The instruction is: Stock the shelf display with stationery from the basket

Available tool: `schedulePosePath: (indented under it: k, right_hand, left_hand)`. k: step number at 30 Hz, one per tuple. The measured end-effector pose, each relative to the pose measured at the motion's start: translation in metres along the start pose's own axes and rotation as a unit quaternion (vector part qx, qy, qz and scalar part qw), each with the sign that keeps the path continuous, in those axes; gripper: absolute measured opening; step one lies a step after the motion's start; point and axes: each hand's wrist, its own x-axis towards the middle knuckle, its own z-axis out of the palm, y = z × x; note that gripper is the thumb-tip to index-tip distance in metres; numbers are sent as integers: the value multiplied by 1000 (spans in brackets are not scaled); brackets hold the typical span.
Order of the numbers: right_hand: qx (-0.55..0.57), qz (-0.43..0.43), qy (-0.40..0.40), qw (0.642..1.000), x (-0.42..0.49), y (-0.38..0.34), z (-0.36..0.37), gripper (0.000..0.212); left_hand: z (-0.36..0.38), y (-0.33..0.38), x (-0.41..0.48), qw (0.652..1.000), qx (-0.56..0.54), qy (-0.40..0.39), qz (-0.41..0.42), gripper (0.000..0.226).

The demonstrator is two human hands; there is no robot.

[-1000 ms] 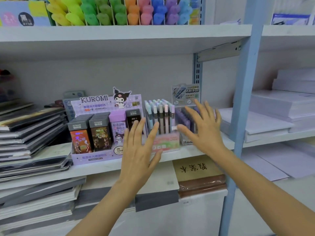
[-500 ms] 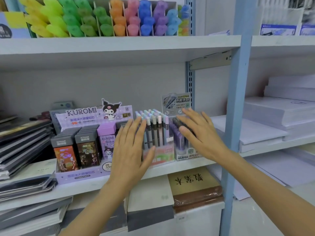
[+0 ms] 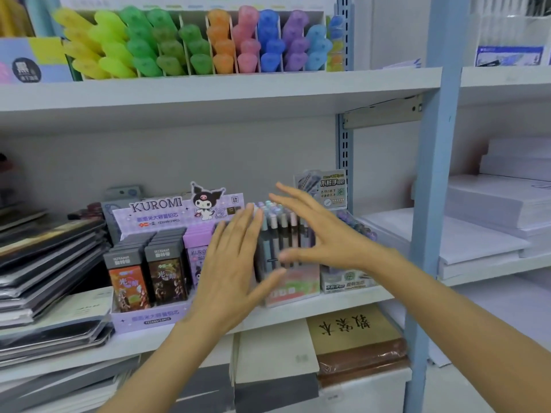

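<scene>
A pastel pen display box [image 3: 290,286] stands on the middle shelf [image 3: 343,301], with several pens upright in it. My left hand [image 3: 235,263] is spread flat at the box's left side, fingers apart, holding nothing. My right hand [image 3: 316,234] hovers over the pens' right side with fingers and thumb apart, slightly blurred. A purple Kuromi lead box [image 3: 149,317] sits to the left and a green-labelled pen box [image 3: 346,283] to the right. No basket is in view.
Stacked dark notebooks [image 3: 44,263] fill the shelf's left end. Coloured highlighters [image 3: 208,43] line the upper shelf. A blue upright post [image 3: 429,204] stands to the right, with white paper stacks [image 3: 492,222] beyond. A brown notebook [image 3: 354,332] lies on the shelf below.
Both hands have risen along the pastel pen box. My right hand moved left from the green-labelled box to over the pastel pens. The camera has come closer.
</scene>
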Motion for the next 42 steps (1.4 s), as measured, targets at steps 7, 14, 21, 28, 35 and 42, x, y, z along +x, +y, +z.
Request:
schedulePosePath:
  k: [7, 14, 21, 28, 35, 42]
  right_hand:
    - [-31, 47, -5, 998, -15, 3, 23, 113]
    - [-99, 55, 49, 992, 12, -1, 5, 76]
    - [-152, 100, -125, 975, 63, -15, 8, 70]
    - [-22, 104, -54, 993, 41, -12, -9, 64]
    - [-120, 250, -94, 956, -17, 52, -25, 63]
    - [-182, 242, -173, 937, -17, 59, -23, 68]
  left_hand:
    - [6, -7, -10, 987, 135, -89, -22, 95]
    - [-13, -13, -8, 994, 91, 44, -42, 69]
    - [-31, -40, -4, 969, 173, -28, -172, 76]
    - [-36, -35, -4, 977, 158, -17, -142, 75]
    - [-10, 18, 14, 999, -34, 1, 35, 63]
    - [9, 24, 21, 999, -19, -29, -1, 67]
